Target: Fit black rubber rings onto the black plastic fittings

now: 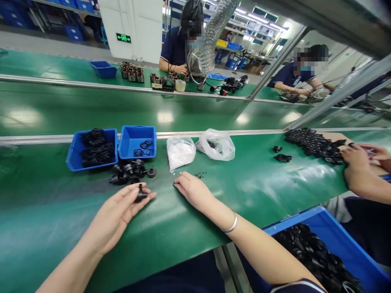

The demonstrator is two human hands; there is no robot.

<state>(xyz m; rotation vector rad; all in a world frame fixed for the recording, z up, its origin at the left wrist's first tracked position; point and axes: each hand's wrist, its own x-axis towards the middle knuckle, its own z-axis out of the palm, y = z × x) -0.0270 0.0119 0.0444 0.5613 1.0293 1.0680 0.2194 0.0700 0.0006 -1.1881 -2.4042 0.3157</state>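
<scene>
My left hand (124,207) grips a small black plastic fitting (141,197) between thumb and fingers, just above the green mat. Fingers pinched together, my right hand (194,190) rests low over the mat. A dark speck shows at its fingertips, too small to name. Beside that hand lie scattered tiny black pieces (200,176). A heap of black plastic parts (130,171) sits beyond my left hand, with a round black cap (151,173) at its right end. Behind the right hand are a bag of white material (181,152) and an open clear bag (224,147) with dark pieces inside.
Two blue bins, one with many black rings (97,154) and one with a few rings (143,151), stand behind the heap. At right, a co-worker's hands (356,156) are near piled black parts (314,144). A blue crate (320,215) of black parts is below the table edge.
</scene>
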